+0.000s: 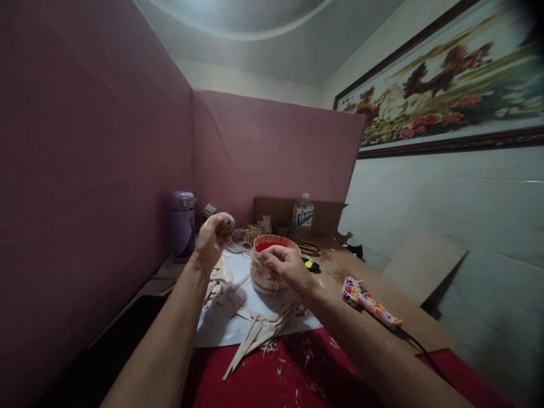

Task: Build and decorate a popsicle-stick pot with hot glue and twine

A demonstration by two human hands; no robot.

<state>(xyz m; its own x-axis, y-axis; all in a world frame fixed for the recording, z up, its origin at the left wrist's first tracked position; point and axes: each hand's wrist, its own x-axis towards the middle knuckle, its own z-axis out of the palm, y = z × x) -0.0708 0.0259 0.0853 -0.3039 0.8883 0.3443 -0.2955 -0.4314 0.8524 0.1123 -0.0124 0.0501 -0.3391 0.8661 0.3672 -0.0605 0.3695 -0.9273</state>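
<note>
My left hand (209, 239) is raised left of the round container, its fingers wrapped round a ball of twine (226, 224). The container (266, 277) stands on a white sheet (259, 306); it has a pale, rough outside, a scalloped rim and a red inside. At its front right rim, my right hand (285, 263) has thumb and fingers pinched together. Whatever the pinch holds is too small to make out. Flat wooden strips (250, 345) and splinters lie in front of the container and to its left.
A patterned glue gun (372, 303) with a black cord lies at the right. Behind are a purple bottle (182, 226), a clear plastic bottle (303, 216), scissors (309, 247) and a cardboard piece (329, 218). A yellow-black tool (311, 264) lies beside the container. Shavings dot the red cloth (293, 374).
</note>
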